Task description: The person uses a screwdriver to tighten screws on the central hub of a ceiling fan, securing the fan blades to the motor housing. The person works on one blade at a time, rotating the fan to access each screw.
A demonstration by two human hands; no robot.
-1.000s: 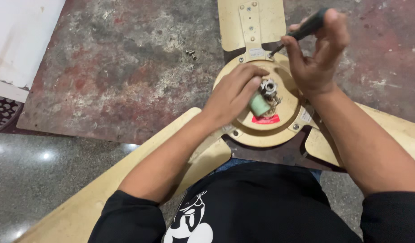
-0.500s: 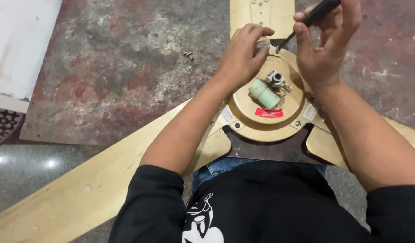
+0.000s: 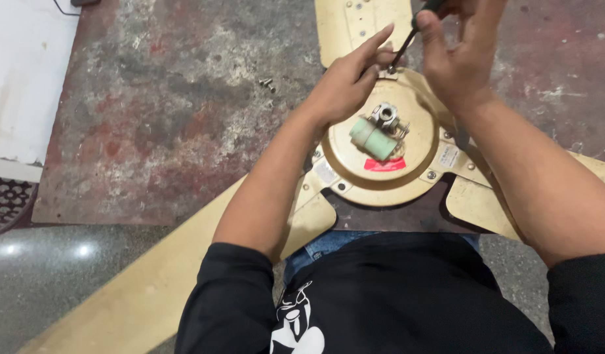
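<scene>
Head view: you look down on a cream-gold ceiling fan [image 3: 381, 164] lying on a worn, rust-stained floor [image 3: 171, 118], its round motor hub just in front of your lap. Your right hand [image 3: 456, 56] sits at one o'clock from the hub centre, fingers curled tight around the dark handle of a screwdriver [image 3: 407, 40], whose thin shaft slants down to the hub's far rim at twelve o'clock. Your left hand [image 3: 348, 82] rests at eleven o'clock, fingers stretched flat and loose, their tips touching the rim right beside the screwdriver tip; it grasps nothing. A pale green cylinder [image 3: 373, 139] lies on the hub beside the metal shaft end [image 3: 385, 115] at the centre. Blades run out toward twelve, four and eight o'clock. A few small loose screws [image 3: 267, 84] lie on the floor at ten o'clock, well apart from the hub.
</scene>
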